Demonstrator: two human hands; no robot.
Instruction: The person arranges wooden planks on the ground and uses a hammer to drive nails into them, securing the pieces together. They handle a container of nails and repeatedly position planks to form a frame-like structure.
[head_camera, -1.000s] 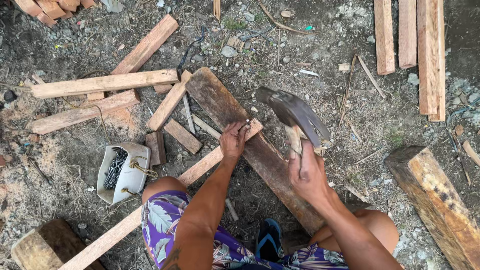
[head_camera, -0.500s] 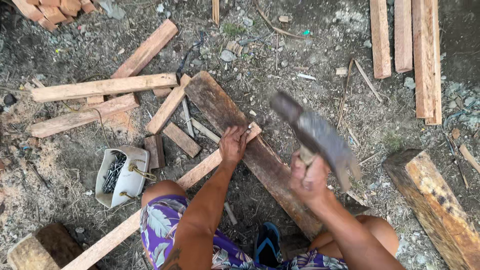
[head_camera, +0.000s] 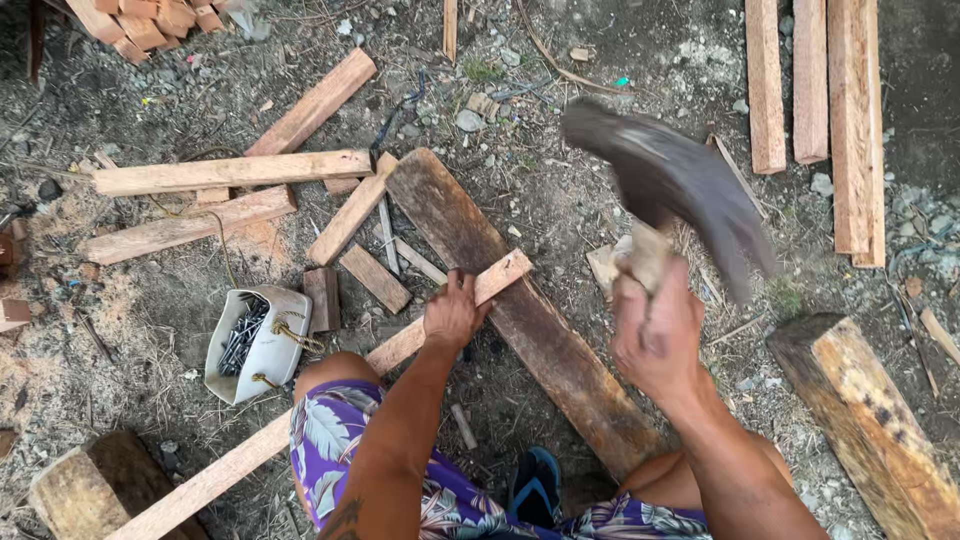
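steel hammer (head_camera: 668, 185) raised, right hand (head_camera: 655, 335) gripping.

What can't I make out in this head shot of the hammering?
- Hammer: head smeared by motion blur, so its shape is unclear.
- Nail at the slat: hidden under the left hand.
- Hammer handle: wrapped by the right hand.
- Nails in the white container: too small to count.
- Beam: cut off by the frame's bottom-right corner.

Bare dirt ground (head_camera: 560, 200) strewn with gravel and sawdust, in flat daylight. Offcut timbers (head_camera: 230, 172) lie scattered at ten o'clock, long planks (head_camera: 805, 85) stacked at one o'clock, and a thick weathered beam (head_camera: 875, 430) at four o'clock.
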